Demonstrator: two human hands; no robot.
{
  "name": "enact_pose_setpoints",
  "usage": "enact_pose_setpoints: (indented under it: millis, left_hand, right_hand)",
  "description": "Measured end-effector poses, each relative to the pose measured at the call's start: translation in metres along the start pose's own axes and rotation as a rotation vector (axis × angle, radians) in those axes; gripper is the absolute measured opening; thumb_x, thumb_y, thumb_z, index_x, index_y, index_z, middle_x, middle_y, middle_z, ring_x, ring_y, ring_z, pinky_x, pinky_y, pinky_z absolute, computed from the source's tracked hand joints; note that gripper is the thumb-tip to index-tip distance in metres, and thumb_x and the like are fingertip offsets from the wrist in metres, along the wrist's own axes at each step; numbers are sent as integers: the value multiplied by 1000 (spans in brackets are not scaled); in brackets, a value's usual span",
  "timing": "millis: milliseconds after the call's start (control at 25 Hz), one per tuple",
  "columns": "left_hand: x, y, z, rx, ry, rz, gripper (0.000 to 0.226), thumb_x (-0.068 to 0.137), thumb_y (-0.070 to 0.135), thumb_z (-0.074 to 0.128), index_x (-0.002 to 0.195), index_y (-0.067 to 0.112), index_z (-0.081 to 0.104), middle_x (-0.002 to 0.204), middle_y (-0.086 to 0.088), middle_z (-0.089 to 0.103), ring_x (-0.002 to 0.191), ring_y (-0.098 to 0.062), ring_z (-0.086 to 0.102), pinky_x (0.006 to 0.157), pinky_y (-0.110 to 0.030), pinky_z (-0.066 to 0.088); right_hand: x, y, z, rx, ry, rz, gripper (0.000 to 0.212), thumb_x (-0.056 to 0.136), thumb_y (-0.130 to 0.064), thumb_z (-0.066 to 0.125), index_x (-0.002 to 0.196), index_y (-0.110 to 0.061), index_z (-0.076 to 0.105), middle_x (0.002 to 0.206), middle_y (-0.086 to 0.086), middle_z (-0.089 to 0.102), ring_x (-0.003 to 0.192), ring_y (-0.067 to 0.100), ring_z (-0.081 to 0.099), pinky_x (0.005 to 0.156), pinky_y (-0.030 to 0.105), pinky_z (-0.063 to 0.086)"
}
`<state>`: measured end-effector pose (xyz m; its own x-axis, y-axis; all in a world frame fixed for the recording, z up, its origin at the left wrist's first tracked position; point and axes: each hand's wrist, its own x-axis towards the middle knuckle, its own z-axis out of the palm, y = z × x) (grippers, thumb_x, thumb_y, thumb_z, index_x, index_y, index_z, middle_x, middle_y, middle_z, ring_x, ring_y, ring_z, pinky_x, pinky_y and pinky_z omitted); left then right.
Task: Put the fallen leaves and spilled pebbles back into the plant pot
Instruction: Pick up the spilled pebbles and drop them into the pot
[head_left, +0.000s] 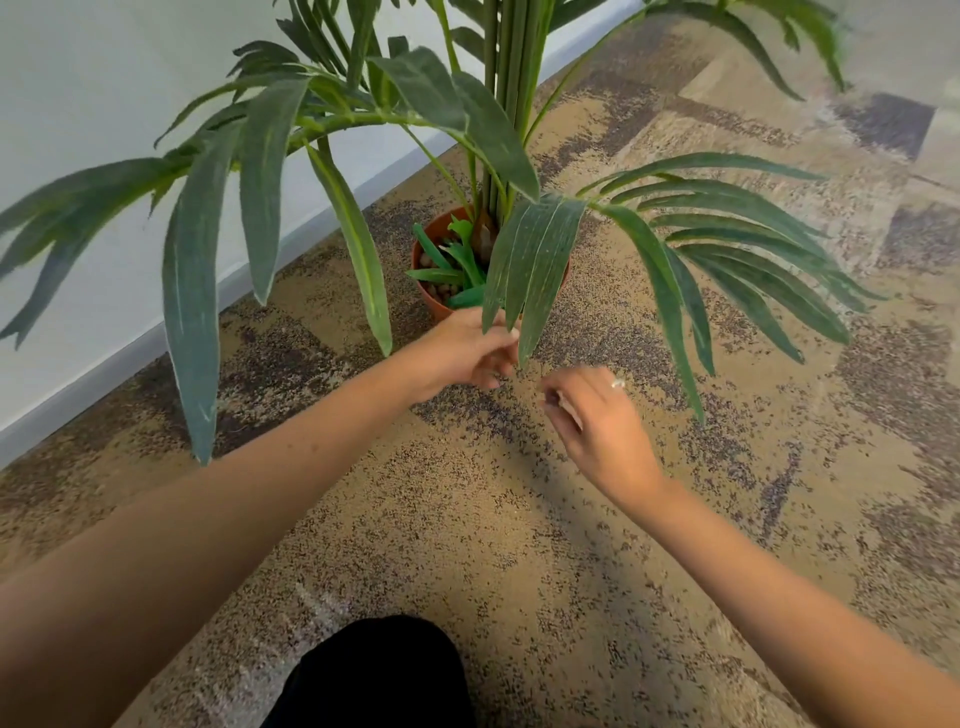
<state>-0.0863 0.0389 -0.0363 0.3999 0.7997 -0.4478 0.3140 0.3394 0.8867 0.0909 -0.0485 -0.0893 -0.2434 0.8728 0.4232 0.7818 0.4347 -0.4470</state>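
Both hands, left and right, curl loosely (empty?) near terracotta pot, unclear.

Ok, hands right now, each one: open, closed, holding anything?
Left hand: fingers curled at the hanging green palm leaf; whether it holds anything cannot be told.
Right hand: fingers pinched together, contents too small to tell.

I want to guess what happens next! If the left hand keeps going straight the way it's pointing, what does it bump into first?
Probably the drooping leaf hanging before the left hand; its fingertips already seem to reach the leaf's tips. Just behind sits the orange pot. Depth is hard to judge from one view.
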Motion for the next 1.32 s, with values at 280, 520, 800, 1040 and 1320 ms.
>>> enact_pose_setpoints:
  millis: [280, 520, 800, 1040, 1320]
  left_hand:
    - [-2, 4, -2, -367, -120, -6, 14, 93, 9, 51, 102, 5, 62, 84, -4, 70, 73, -12, 67, 59, -18, 58]
    - [-4, 13, -7, -131, 79, 104, 11, 85, 1, 63, 92, 7, 69, 80, 0, 71, 70, -7, 68, 61, -15, 56]
    - [6, 18, -19, 734, 446, 345, 37, 88, 2, 54, 59, 26, 48, 62, 11, 48, 68, -18, 56, 64, -25, 36]
    - [7, 9, -6, 876, 411, 490, 19, 92, 7, 48, 98, -5, 61, 103, -25, 61, 97, -40, 56, 79, -44, 46]
    - [-32, -105, 16, 1395, 186, 610, 48, 86, 23, 51, 133, 24, 42, 139, -10, 42, 123, -27, 45, 96, -51, 47]
  right_hand:
    - [49, -23, -1, 74, 124, 50, 21, 83, -5, 57, 104, -7, 58, 100, 5, 60, 85, 9, 52, 75, 11, 35]
    - [52, -21, 6, 77, 123, 38, 24, 85, -12, 58, 108, -6, 60, 109, 7, 59, 99, 15, 52, 84, 12, 36]
    - [-36, 21, 27, -46, -24, 290, 23, 85, -11, 57, 108, -14, 59, 110, -1, 59, 104, 15, 50, 92, 28, 42]
    - [-131, 35, 40, -294, -373, 363, 46, 93, -45, 37, 130, -19, 49, 141, 3, 43, 132, 25, 36, 106, 49, 33]
    - [-182, -3, 26, -357, -672, -66, 69, 83, -74, 26, 143, -42, 18, 155, 6, 11, 139, 35, 15, 103, 55, 11]
